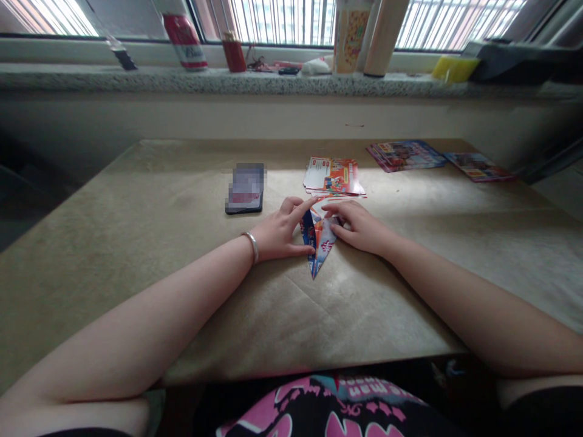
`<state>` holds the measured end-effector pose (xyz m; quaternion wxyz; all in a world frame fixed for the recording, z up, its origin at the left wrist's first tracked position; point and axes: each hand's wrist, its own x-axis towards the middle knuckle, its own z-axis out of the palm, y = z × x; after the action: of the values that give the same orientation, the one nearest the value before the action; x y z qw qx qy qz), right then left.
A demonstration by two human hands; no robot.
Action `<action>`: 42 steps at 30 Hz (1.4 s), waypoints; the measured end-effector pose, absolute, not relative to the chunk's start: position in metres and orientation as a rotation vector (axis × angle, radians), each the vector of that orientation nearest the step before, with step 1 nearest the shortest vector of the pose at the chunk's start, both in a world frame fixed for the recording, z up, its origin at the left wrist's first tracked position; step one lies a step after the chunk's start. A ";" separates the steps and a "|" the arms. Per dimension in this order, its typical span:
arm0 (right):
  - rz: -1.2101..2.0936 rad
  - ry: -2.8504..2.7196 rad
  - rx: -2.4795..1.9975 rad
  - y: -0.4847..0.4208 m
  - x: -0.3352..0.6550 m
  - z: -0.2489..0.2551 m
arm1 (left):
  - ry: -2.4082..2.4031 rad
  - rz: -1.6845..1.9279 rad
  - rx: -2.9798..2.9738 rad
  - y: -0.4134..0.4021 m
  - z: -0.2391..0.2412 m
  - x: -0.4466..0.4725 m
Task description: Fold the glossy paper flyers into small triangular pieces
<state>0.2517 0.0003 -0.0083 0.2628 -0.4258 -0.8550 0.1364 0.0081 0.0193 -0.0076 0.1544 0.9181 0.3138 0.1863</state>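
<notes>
A colourful sheet folded into a narrow pointed shape (319, 250) lies on the paper-covered table (182, 243), its tip toward me. My left hand (282, 230), with a silver bangle at the wrist, presses the fold's left edge between thumb and index finger. My right hand (357, 227) rests on the fold's right side, fingers curled down onto the paper. Both hands touch the fold.
A stack of printed leaflets (334, 177) lies just beyond my hands. A dark phone (246, 188) sits to the left. More leaflets (405, 155) and another (478, 165) lie at the far right. The windowsill holds a red can (184, 39), cups and cartons.
</notes>
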 end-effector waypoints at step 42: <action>0.054 -2.625 -1.097 -0.011 0.274 0.001 | 0.998 0.227 2.962 0.012 -0.003 0.004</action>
<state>0.2737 -0.0110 0.0009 0.1477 -0.3814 -0.9123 0.0187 0.0040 0.0121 -0.0026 0.0038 0.9452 0.3183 0.0726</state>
